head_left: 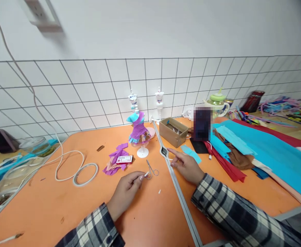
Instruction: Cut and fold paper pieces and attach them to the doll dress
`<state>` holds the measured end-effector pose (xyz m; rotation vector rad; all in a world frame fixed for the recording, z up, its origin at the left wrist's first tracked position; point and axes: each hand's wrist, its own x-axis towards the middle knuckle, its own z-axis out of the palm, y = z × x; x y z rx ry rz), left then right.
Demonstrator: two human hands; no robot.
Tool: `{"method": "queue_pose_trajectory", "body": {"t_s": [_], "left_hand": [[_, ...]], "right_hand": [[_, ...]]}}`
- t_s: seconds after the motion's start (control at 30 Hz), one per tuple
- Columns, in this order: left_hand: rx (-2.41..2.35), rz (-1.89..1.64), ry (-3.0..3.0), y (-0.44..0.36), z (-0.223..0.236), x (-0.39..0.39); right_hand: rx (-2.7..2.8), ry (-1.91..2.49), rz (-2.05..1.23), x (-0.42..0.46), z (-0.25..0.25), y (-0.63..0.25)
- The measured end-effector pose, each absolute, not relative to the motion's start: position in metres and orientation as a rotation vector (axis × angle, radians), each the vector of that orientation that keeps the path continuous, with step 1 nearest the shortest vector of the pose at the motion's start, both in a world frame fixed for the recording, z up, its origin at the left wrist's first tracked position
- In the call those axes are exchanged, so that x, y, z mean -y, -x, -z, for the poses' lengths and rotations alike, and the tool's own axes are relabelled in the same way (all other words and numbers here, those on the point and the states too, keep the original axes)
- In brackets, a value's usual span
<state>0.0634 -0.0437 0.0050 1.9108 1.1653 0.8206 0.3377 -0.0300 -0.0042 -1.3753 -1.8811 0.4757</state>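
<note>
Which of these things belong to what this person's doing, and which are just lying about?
Probably in use:
small white piece pinched in the left hand
scissors near that hand
miniature dress form in purple
paper scraps

Apparently just lying about:
green-lidded jug
phone-like object at far left

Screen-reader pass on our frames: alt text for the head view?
A person's left hand pinches a small white piece beside scissors on an orange table; the right hand is near a grey strip across it. Behind stands a small mannequin dressed in purple and blue, a cardboard box to its right.
</note>
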Motion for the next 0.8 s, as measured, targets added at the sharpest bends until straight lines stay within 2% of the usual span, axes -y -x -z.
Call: {"method": "queue_pose_trajectory", "body": {"t_s": [0.1,0.23,0.4,0.5,0.6,0.8], "left_hand": [[-1.132,-0.922,-2.152,-0.07,-0.027,0.033],[-0.893,-0.921,-2.548,-0.105,-0.08,0.004],[-1.116,-0.827,-2.723,-0.185,-0.124,-0.055],[-1.337,-0.811,-2.758,-0.229,-0.123,-0.085],[-1.33,-0.799,-2.816,-0.256,-0.11,-0.097],[-1.406,-0.811,-2.813,-0.254,-0.082,-0.104]], "right_hand": [[1.975,1.328,-0.472,0.033,0.005,-0.321],[2.189,1.174,-0.428,0.039,0.002,-0.301],[2.19,1.146,-0.431,0.039,0.002,-0.31],[2.171,1.205,-0.402,0.035,0.003,-0.322],[2.171,1.294,-0.349,0.031,0.002,-0.329],[2.163,1.333,-0.28,0.029,0.002,-0.325]]}}
